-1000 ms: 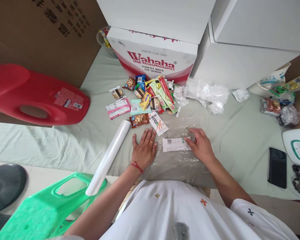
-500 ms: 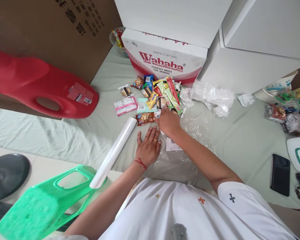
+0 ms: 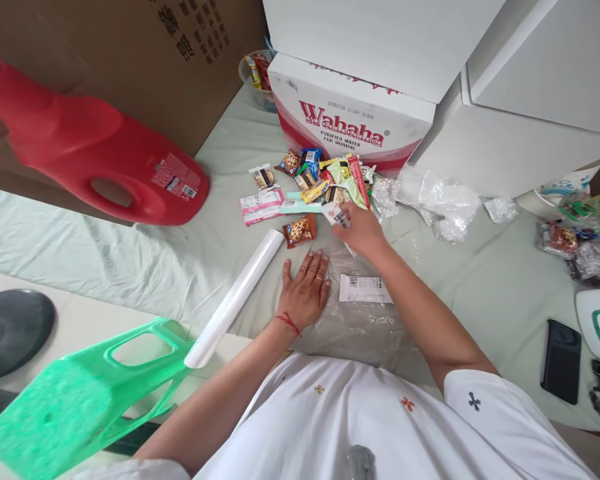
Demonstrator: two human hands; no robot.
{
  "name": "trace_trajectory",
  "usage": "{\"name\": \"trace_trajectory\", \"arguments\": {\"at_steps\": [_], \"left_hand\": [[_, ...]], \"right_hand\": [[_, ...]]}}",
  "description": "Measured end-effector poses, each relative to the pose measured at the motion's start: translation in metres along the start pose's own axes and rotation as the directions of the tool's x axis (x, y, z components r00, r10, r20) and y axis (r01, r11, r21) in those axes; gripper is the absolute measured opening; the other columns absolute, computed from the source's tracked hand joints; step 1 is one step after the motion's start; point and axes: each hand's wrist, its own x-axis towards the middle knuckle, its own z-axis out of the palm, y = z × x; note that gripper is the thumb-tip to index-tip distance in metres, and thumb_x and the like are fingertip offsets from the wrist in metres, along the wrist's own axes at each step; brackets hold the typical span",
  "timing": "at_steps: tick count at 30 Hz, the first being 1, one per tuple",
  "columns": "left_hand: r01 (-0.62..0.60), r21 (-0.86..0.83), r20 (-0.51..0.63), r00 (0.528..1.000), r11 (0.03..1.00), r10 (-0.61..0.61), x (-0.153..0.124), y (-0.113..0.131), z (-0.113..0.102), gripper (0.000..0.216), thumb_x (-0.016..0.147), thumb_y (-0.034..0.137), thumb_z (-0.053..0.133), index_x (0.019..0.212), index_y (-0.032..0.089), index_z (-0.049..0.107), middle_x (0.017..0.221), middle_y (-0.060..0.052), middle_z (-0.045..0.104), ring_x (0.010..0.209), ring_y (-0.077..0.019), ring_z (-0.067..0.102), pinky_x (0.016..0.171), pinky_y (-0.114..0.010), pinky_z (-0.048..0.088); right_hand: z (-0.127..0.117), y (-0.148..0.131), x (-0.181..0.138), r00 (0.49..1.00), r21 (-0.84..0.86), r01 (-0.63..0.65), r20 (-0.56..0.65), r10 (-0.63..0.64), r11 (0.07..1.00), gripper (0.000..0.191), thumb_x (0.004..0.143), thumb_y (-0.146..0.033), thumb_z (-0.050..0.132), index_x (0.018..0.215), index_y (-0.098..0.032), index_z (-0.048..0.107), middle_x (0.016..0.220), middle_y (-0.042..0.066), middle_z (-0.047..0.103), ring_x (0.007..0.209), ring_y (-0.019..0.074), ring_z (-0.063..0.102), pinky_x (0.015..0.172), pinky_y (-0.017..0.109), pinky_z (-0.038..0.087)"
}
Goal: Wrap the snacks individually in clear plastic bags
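My left hand [image 3: 306, 290] lies flat with fingers spread on the edge of a clear plastic sheet [image 3: 367, 323] on the pale green cloth. My right hand [image 3: 361, 230] is closed on a white snack packet [image 3: 334, 215], held just above the sheet near a pile of snack packets [image 3: 325, 183]. A white packet with a barcode [image 3: 364, 289] lies on the sheet beside my left hand. A cookie packet [image 3: 300, 230] rests just beyond my left fingers, next to a white roll of film [image 3: 235, 297].
A Wahaha carton [image 3: 347, 123] and white boxes [image 3: 525, 100] stand behind the pile. A red jug [image 3: 95, 160] lies at left, a green stool [image 3: 80, 400] at lower left. Crumpled plastic [image 3: 437, 200], a black phone [image 3: 560, 360] and wrapped snacks [image 3: 573, 233] sit at right.
My right hand left the barcode packet on the sheet, reached forward to the pile and closed on a white packet, which is now lifted. My left hand stayed flat.
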Motion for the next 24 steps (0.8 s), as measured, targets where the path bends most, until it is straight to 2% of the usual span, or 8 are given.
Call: {"name": "trace_trajectory", "arguments": {"at_steps": [5,7,9,12,14,18,21,24], "left_hand": [[0.006,-0.011,0.012,1.000,1.000,-0.006,0.000,0.000,-0.001,0.060,0.107,0.037,0.029,0.166,0.021,0.029,0.170,-0.011,0.031,0.159,-0.0278,0.029,0.130,-0.063,-0.005],[0.006,-0.015,0.011,1.000,1.000,-0.005,0.000,0.000,0.000,0.061,0.107,0.037,0.030,0.166,0.022,0.027,0.170,-0.011,0.031,0.159,-0.0286,0.029,0.130,-0.063,-0.005],[0.004,-0.016,0.007,1.000,1.000,-0.004,0.000,0.000,0.001,0.061,0.107,0.037,0.030,0.166,0.022,0.026,0.170,-0.011,0.031,0.159,-0.0287,0.028,0.129,-0.064,-0.005],[0.005,-0.007,0.006,1.000,1.000,-0.005,0.000,0.000,0.001,0.061,0.107,0.037,0.029,0.166,0.022,0.028,0.170,-0.011,0.030,0.160,-0.0278,0.028,0.129,-0.063,-0.006],[0.007,0.002,0.009,1.000,1.000,-0.007,0.000,0.000,0.001,0.060,0.108,0.037,0.028,0.165,0.021,0.030,0.170,-0.011,0.030,0.160,-0.0273,0.028,0.129,-0.063,-0.006],[0.003,0.015,0.009,1.000,1.000,-0.003,0.000,0.001,-0.001,0.059,0.108,0.037,0.029,0.165,0.020,0.031,0.170,-0.011,0.030,0.159,-0.0278,0.029,0.129,-0.064,-0.005],[-0.001,0.024,0.005,1.000,1.000,0.001,0.000,0.000,-0.001,0.059,0.108,0.037,0.030,0.165,0.020,0.030,0.169,-0.012,0.031,0.159,-0.0284,0.030,0.129,-0.064,-0.003],[0.001,0.030,-0.001,1.000,1.000,-0.001,0.001,0.000,0.001,0.059,0.108,0.037,0.030,0.165,0.021,0.030,0.169,-0.012,0.032,0.159,-0.0286,0.030,0.129,-0.064,-0.002]], "right_hand": [[-0.065,0.037,-0.020,0.958,0.395,0.182,-0.278,-0.072,0.901,0.050,0.090,-0.043,0.068,0.136,-0.024,0.063,0.120,0.007,0.071,0.077,0.0155,0.065,0.070,0.032,0.054],[-0.087,0.044,-0.041,0.954,0.365,0.231,-0.267,-0.137,0.902,0.053,0.088,-0.045,0.071,0.138,-0.028,0.062,0.115,0.005,0.071,0.076,0.0159,0.064,0.069,0.032,0.054],[-0.098,0.046,-0.064,0.959,0.258,0.277,-0.135,-0.249,0.926,0.054,0.086,-0.041,0.072,0.138,-0.030,0.063,0.115,0.004,0.071,0.078,0.0177,0.065,0.072,0.034,0.055],[-0.087,0.046,-0.097,0.912,0.037,0.382,0.149,-0.383,0.924,0.050,0.090,-0.032,0.067,0.139,-0.027,0.062,0.131,0.009,0.068,0.099,0.0240,0.069,0.086,0.039,0.056],[-0.067,0.046,-0.114,0.883,-0.105,0.407,0.299,-0.362,0.907,0.049,0.094,-0.029,0.062,0.143,-0.023,0.060,0.141,0.012,0.063,0.111,0.0281,0.068,0.090,0.040,0.056],[-0.031,0.046,-0.133,0.851,-0.262,0.409,0.456,-0.262,0.874,0.048,0.098,-0.025,0.056,0.145,-0.020,0.057,0.148,0.015,0.059,0.108,0.0283,0.071,0.082,0.038,0.056],[-0.026,0.047,-0.119,0.850,-0.189,0.421,0.423,-0.313,0.887,0.041,0.100,-0.031,0.057,0.140,-0.022,0.061,0.148,0.012,0.059,0.114,0.0270,0.068,0.087,0.036,0.055],[-0.039,0.049,-0.070,0.962,-0.148,0.266,0.103,-0.252,0.953,0.038,0.106,-0.038,0.046,0.134,-0.020,0.064,0.134,0.012,0.069,0.119,0.0286,0.063,0.097,0.039,0.050]]}}
